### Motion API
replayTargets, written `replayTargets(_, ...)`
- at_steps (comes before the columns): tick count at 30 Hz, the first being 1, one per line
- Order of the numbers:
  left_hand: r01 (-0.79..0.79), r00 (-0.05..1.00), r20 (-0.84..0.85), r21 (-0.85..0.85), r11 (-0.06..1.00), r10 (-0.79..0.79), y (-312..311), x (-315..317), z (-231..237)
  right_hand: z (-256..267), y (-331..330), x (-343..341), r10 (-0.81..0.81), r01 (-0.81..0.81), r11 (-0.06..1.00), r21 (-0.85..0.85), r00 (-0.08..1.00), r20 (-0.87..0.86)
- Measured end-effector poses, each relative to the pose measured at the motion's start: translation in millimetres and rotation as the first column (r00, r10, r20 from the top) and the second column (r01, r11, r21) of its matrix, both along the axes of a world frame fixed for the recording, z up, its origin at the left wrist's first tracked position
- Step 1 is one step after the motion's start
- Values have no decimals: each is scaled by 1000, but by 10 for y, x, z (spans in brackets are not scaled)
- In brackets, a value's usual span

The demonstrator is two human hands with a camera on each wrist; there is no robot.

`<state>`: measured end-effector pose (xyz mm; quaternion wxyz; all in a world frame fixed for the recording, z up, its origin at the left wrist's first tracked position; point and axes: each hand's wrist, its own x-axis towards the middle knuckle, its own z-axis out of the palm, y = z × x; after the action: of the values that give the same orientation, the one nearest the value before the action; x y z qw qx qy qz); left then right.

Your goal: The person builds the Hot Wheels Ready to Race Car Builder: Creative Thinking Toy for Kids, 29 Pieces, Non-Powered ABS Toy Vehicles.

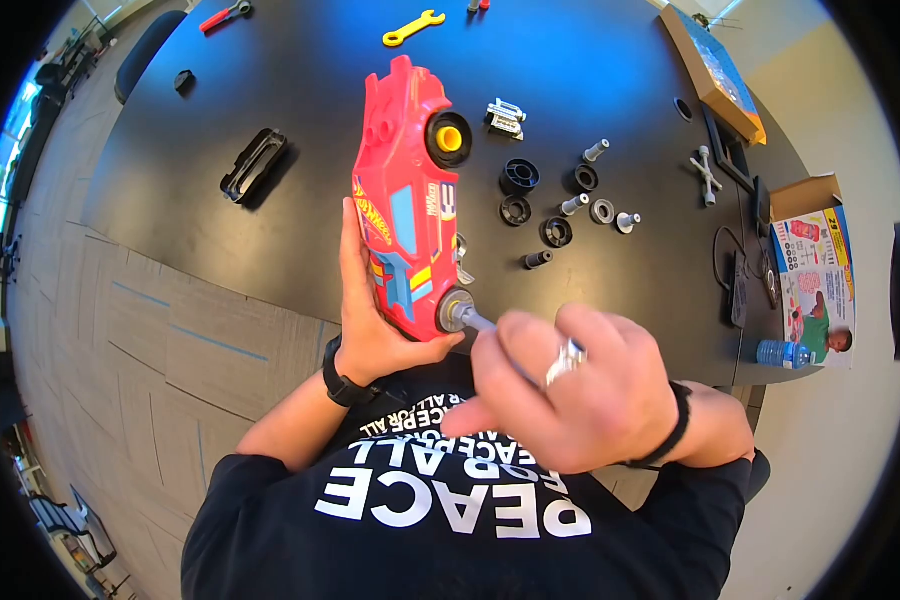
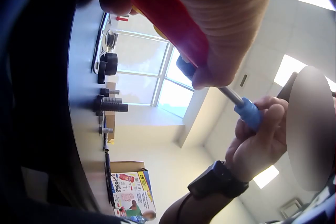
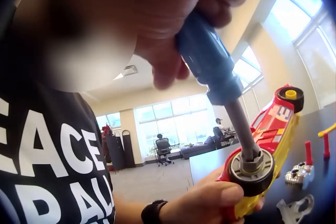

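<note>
My left hand grips a red toy car by its near end, holding it above the table with one side turned toward my right hand. The car's far wheel has a yellow centre; its near wheel has a grey hub. My right hand, with a ring on one finger, holds a toy screwdriver by its blue handle. The grey shaft runs down to the hub, its tip right at the middle of it. The handle is mostly hidden by my fingers in the head view.
Several black wheels and grey bolts stand beyond my right hand, near a silver engine-like part. A black part lies left, a yellow wrench at the back. Rightward are a cross-shaped tool, printed box and water bottle.
</note>
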<state>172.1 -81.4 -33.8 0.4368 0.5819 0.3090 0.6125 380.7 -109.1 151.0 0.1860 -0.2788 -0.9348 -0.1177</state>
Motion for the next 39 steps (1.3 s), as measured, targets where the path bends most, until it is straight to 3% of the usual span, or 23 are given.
replayTargets(1, 2, 1000, 8, -23, 1000, -1, -8, 23, 13, 46, -7, -13, 2, -2, 1000, 1, 1000, 1)
replayTargets(4, -15, 1000, 15, -14, 1000, 15, 24, -12, -4, 287, -71, -53, 23, 18, 968, -250, 987, 160)
replayTargets(5, -5, 999, 47, -10, 1000, 6, 32, -29, -23, 271, -117, -52, 24, 17, 968, -251, 987, 158)
replayTargets(7, -9, 999, 40, -3, 1000, 9, 31, -36, -33, 221, -186, -38, -238, 284, 942, -182, 942, 237)
replayTargets(12, -21, 999, 30, -11, 1000, 22, 15, 2, 30, 156, -88, -38, -162, 183, 979, -90, 967, 199)
replayTargets(15, -2, 999, 35, -5, 1000, 2, 14, -28, 7, 171, -153, -34, -226, 246, 967, -69, 950, 217)
replayTargets(18, -2, 1000, 10, 9, 1000, 1, 25, -17, 19, 221, -122, -87, -269, 294, 939, -180, 952, 148)
replayTargets(21, -14, 1000, 3, -2, 1000, 14, 15, -37, -12, 198, -164, -83, -202, 241, 963, -117, 940, 276)
replayTargets(23, -8, 1000, 3, -1, 1000, 8, 17, -37, -17, 121, -176, -67, -283, 328, 936, -129, 918, 277)
replayTargets(26, -17, 1000, 15, -11, 1000, 17, 14, -29, -7, 145, -128, -105, -187, 215, 973, -81, 946, 265)
replayTargets(33, -4, 1000, 3, 20, 1000, 4, 22, -40, -23, 103, -170, -98, -277, 318, 935, -156, 931, 238)
replayTargets(35, -15, 1000, -3, -1, 1000, 15, 6, -51, -27, 119, -162, -117, -204, 253, 957, -142, 935, 291)
replayTargets(39, 22, 999, 31, 5, 1000, -22, -3, -61, -14, -15, -227, -56, -270, 294, 954, -59, 928, 255)
